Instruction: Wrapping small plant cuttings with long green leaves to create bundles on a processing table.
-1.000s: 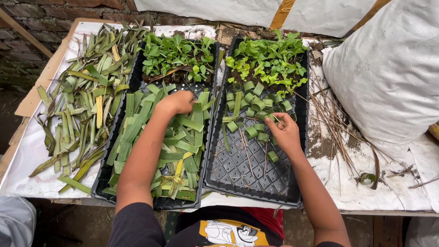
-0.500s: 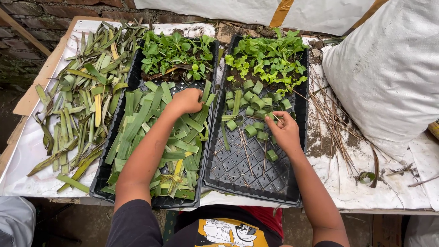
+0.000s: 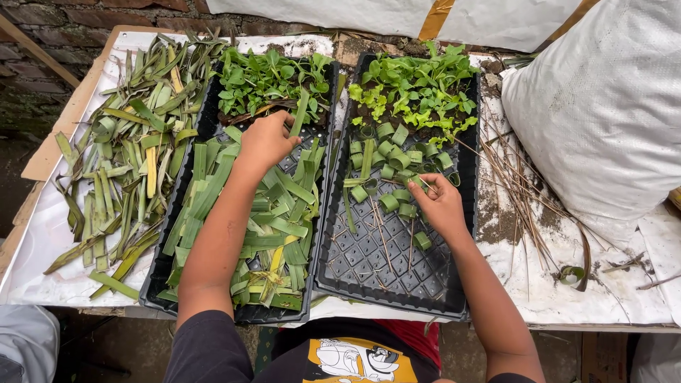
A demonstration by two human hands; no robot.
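A flat green leaf strip, judged light, pliant and best pinched near its end, is grasped by the left hand left of centre, while the right hand is closed on a thin stick right of centre.

L hand fisted, R hand pinching

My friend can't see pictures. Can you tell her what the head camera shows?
A person's left hand grips a green leaf strip over a black tray of cut leaf strips, while the right hand places a rolled leaf ring in a second black tray holding seedlings.
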